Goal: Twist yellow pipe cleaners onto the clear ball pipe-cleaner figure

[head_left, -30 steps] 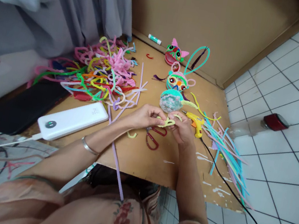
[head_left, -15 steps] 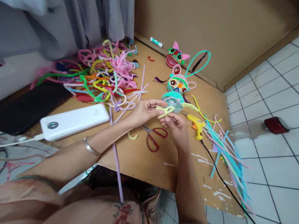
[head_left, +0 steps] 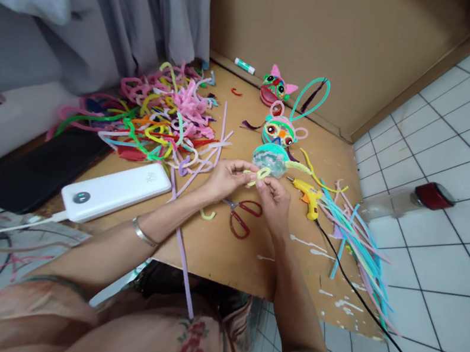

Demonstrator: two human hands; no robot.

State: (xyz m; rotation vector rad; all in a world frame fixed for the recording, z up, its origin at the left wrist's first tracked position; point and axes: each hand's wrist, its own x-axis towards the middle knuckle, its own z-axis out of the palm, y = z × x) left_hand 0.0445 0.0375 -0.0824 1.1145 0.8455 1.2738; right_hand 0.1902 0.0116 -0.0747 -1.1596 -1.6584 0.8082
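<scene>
Two hands are pinching one yellow wire (head_left: 259, 174). The left hand (head_left: 225, 177) and the right hand (head_left: 275, 198) are each gripping it with shut fingertips, holding it above the board (head_left: 223, 246), at 6 o'clock from the ball (head_left: 270, 158). It is looking light, fuzzy and bendy, so pinching near its ends is looking safest. Scissors (head_left: 241, 216) are lying under the hands; a glue gun (head_left: 309, 197) is sitting at 3 o'clock.

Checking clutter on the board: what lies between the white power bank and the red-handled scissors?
Head view: a long lilac pipe cleaner and a small yellow hooked pipe-cleaner piece lie there; the person's left forearm crosses over the lilac one.
</scene>
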